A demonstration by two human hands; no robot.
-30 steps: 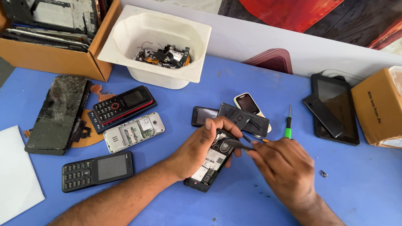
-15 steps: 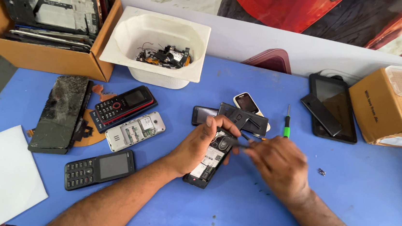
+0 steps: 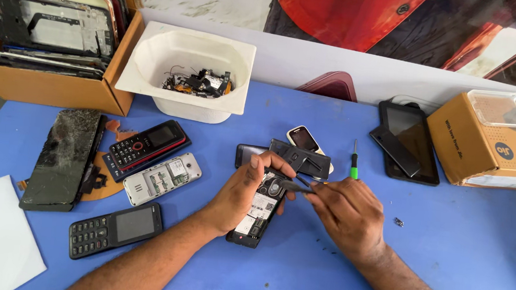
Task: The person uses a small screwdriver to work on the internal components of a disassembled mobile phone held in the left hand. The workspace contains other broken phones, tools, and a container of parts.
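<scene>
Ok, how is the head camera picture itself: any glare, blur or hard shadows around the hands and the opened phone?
Head view: even, soft daylight, only faint shadows under the left hand and right hand; the opened phone is sharp enough to show its parts; no glare on the blue table; slight wide-angle bending at the edges; the tool tip is small and hard to make out.

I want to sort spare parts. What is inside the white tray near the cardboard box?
Inside the white tray lies a small heap of dark phone parts, with thin wires and some orange-brown bits. The rest of its floor is bare. Anything under the heap is hidden.
</scene>
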